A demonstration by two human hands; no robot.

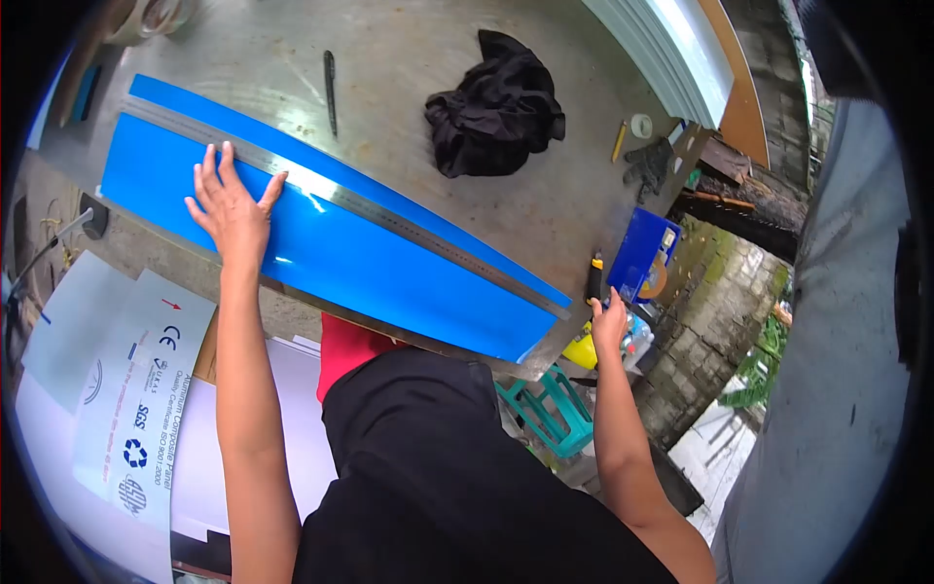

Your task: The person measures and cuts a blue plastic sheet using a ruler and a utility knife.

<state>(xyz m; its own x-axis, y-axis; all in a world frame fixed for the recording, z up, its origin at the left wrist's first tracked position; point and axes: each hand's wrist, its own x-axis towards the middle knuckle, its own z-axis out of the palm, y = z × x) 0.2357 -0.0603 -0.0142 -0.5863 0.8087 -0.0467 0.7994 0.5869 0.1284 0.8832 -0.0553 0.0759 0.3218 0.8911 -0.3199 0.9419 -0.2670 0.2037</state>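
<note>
A long blue panel [389, 273] lies across the table's near side. A metal ruler [389, 223] runs lengthwise along it, close to its far edge. My left hand [233, 204] is spread on the panel's left part, its fingertips at the ruler's edge. At the table's right end, my right hand [610, 324] has thumb and forefinger apart, right at the near end of a black and yellow utility knife [594, 280]. The other fingers of that hand are partly hidden. Beside the knife sits a blue box [642, 248].
The metal table [389, 58] carries a black cloth [496, 107], a black marker [331, 92], a pencil [619, 141], a tape roll [641, 126] and a dark glove [647, 165]. A teal stool [555, 414] stands below. Printed panel sheets [126, 389] lean at left.
</note>
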